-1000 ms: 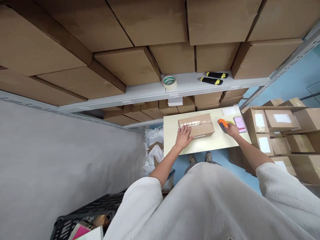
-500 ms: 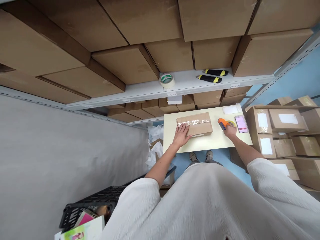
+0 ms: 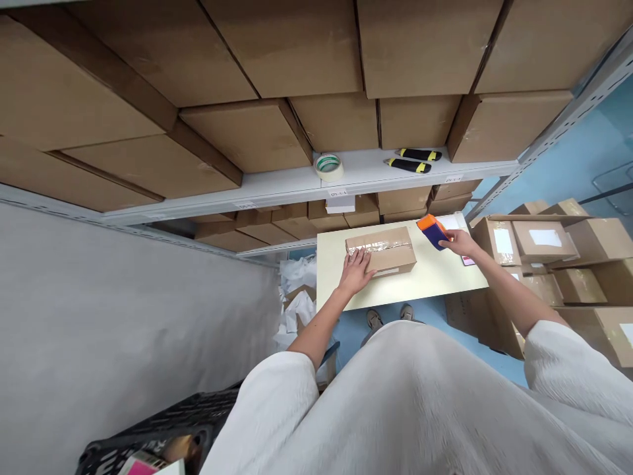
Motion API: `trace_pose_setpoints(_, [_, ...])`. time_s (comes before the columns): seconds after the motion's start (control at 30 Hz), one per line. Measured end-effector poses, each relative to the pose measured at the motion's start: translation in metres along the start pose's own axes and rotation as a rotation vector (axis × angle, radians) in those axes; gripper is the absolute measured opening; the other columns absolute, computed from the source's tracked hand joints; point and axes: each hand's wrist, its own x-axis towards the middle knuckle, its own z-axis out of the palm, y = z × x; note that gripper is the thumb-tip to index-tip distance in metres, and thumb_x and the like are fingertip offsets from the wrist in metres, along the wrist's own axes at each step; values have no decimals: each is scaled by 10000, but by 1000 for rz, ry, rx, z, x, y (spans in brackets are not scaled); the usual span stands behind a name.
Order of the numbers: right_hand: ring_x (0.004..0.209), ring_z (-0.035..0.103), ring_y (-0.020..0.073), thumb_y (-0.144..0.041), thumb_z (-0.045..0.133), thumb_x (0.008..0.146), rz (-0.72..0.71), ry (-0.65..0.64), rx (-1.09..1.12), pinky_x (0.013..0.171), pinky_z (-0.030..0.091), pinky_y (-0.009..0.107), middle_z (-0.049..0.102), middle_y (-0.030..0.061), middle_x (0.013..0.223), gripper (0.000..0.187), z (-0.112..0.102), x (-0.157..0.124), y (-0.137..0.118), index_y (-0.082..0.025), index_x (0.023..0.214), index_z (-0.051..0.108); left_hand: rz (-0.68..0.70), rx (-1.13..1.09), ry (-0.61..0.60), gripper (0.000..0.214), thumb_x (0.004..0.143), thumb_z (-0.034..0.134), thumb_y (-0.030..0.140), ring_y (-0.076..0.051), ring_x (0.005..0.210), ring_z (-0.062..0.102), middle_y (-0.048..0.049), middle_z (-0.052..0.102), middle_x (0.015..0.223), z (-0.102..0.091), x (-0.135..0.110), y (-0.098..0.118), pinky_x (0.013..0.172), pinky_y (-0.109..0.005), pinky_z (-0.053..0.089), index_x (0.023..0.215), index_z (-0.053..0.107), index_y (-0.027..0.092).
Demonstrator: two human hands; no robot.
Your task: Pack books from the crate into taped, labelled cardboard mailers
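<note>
Head view: left grip (image 3: 355,272) spread, not clenched, on box (image 3: 392,258) directly under it; right grip (image 3: 459,243) grasps dispenser (image 3: 434,233), apart from box. Tape (image 3: 388,246) runs along box's top seam, that part looks done; what's left, can't tell. Bare tabletop (image 3: 428,278) between grips, front edge nearer than both, shelf (image 3: 277,186) beyond.

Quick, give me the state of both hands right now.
Left hand: open, resting on the rectangular brown cardboard box, not gripping it.
Right hand: closed, holding the boxy orange-and-purple object above the pale yellow table.
</note>
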Motion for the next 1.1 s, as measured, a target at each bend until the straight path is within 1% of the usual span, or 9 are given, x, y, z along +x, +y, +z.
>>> trace_pose_setpoints(0.17, [854,689,228,-628,881,729,-204,-344,258,748,566,353,798,103,1115,619,-32,-2,-67,-196,1165,806,31,-2,-24,742,1052,525,552,-364,1692,246,-149,336,1797,-9,5,-6,1382,-566,158,1700,437,200])
trace_pose_setpoints(0.27, [871,659,205,-621,869,740,-275,-524,243,751,534,327,784,84,1089,633,-30,1,-107,-198,1205,798,60,-21,-29,740,1042,551,540,-363,1692,247,-154,335,1796,-14,7,-12,1382,-573,159,1689,453,196])
trace_pose_setpoints(0.37, [892,640,210,-600,798,800,-297,-596,128,742,502,313,781,77,1054,577,-16,9,-139,-181,1196,793,79,-59,-17,730,1035,561,533,-364,1689,256,-153,345,1792,-15,7,-16,1382,-581,157,1682,465,208])
trace_pose_setpoints(0.5, [942,667,245,-583,709,865,-243,-565,-25,748,512,324,792,92,1119,503,7,18,-164,-192,1176,766,84,-111,9,740,1014,600,525,-370,1688,259,-145,359,1787,-11,6,-18,1385,-582,145,1678,476,223])
trace_pose_setpoints(0.63, [1023,706,277,-556,834,778,-322,-556,-195,802,542,325,782,99,1200,590,25,22,-172,-195,1218,678,84,-137,41,730,994,638,507,-362,1686,266,-110,389,1780,-6,7,-19,1389,-570,137,1670,491,273])
trace_pose_setpoints(0.73, [1001,720,279,-459,883,749,-358,-391,-411,787,527,319,778,101,1196,630,39,22,-170,-209,1264,619,83,-137,38,724,995,637,502,-358,1687,263,-111,384,1782,-3,7,-19,1389,-567,130,1666,495,270])
trace_pose_setpoints(0.9, [1008,720,296,-521,809,864,-412,-191,-640,754,485,320,755,140,1218,515,55,23,-159,-209,1219,605,78,-161,24,708,996,629,498,-353,1685,269,-115,391,1778,-6,6,-20,1386,-574,137,1650,514,252])
trace_pose_setpoints(1.0, [1041,711,295,-469,804,877,-436,-173,-697,757,478,320,729,148,1259,488,57,23,-154,-200,1225,593,40,-262,53,586,1047,542,445,-327,1648,357,-114,500,1713,-15,7,-19,1373,-559,207,1590,584,229])
trace_pose_setpoints(1.1, [1053,706,294,-427,796,889,-445,-168,-719,753,474,322,718,145,1269,465,57,21,-153,-204,1239,587,-86,-444,147,480,1081,462,383,-303,1505,549,-114,667,1551,-30,11,-14,1308,-510,357,1475,675,212])
